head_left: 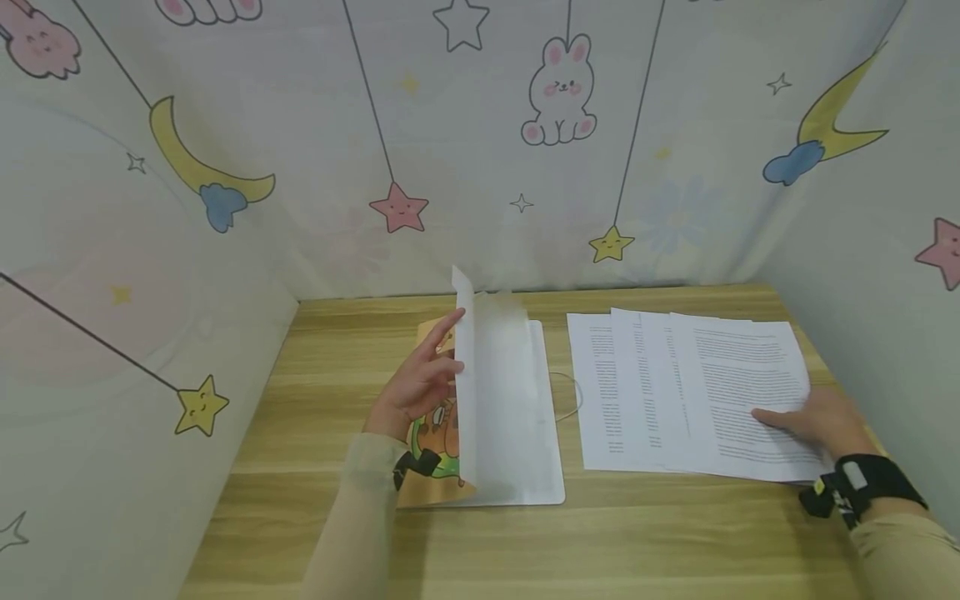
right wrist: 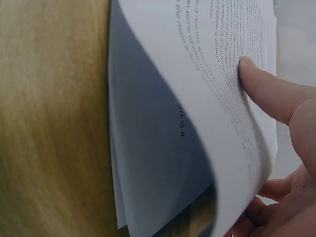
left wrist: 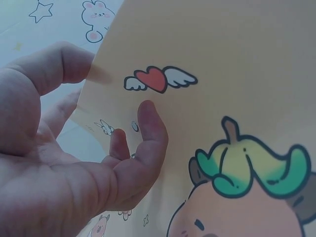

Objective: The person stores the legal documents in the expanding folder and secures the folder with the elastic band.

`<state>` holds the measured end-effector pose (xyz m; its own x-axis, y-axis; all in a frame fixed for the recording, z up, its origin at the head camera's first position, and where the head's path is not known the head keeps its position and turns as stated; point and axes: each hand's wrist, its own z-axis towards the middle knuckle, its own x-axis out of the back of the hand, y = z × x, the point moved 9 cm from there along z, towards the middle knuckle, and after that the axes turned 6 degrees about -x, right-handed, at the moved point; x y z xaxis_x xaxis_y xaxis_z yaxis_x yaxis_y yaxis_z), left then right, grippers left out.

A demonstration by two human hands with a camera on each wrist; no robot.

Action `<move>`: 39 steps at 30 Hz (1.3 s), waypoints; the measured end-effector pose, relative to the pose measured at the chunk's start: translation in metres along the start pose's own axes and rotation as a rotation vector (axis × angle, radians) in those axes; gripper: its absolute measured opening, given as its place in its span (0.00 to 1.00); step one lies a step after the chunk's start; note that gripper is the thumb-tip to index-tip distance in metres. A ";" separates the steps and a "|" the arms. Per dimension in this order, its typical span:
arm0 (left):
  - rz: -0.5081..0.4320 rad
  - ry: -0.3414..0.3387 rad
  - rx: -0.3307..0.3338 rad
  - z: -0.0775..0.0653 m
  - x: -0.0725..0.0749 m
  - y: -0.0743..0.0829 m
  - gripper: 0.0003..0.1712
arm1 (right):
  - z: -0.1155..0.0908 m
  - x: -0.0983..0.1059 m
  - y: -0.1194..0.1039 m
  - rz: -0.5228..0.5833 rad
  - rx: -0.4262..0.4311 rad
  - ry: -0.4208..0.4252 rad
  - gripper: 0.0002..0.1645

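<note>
Left sleeve (head_left: 348,525) nearest camera. Left hand (head_left: 416,383) grips edge of raised cover (left wrist: 256,59) on folder (head_left: 517,417). Right hand (head_left: 817,425), nearer printed sheets (head_left: 742,400), pinches their right edge: thumb above, fingers beneath. Sheets lie fanned on table (head_left: 585,550), right of folder, long axes pointing away from person.

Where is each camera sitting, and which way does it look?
Head: on the person's head, looking forward and down at the table, folder and printed sheets; the left hand, right hand and both sleeves show.
Left wrist: on that wrist, facing the folder's raised cartoon cover; only the left hand shows of the body.
Right wrist: on that wrist, looking at a sheet's lifted edge; the right hand's thumb and other fingers show.
Shared: head and right-wrist views both show the right hand at the sheets.
</note>
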<state>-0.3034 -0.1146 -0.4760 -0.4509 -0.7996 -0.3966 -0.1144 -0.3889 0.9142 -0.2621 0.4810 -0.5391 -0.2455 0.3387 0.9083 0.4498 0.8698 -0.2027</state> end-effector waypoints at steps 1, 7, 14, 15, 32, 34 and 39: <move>-0.002 -0.001 0.000 0.000 0.000 0.000 0.48 | 0.001 -0.001 0.001 0.022 -0.003 0.000 0.59; -0.001 0.004 0.004 0.001 0.002 -0.002 0.47 | 0.003 -0.003 0.009 0.165 -0.018 0.024 0.59; -0.009 -0.004 0.008 0.002 0.001 -0.002 0.47 | 0.004 -0.001 0.015 0.225 -0.095 0.021 0.55; -0.010 -0.003 0.009 0.002 0.001 -0.002 0.47 | 0.004 -0.001 0.016 0.233 -0.097 0.015 0.52; -0.010 -0.018 0.014 0.002 -0.002 -0.004 0.48 | -0.005 0.001 0.046 0.434 -0.123 -0.026 0.44; 0.002 -0.019 0.016 0.003 -0.002 -0.004 0.48 | -0.006 0.004 0.047 0.452 -0.138 -0.006 0.44; 0.023 -0.015 0.031 0.005 -0.002 -0.005 0.47 | -0.011 0.012 0.044 0.492 -0.132 0.054 0.44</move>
<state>-0.3065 -0.1084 -0.4794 -0.4672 -0.8009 -0.3745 -0.1311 -0.3561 0.9252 -0.2355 0.5194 -0.5335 0.0661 0.6748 0.7351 0.6066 0.5578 -0.5666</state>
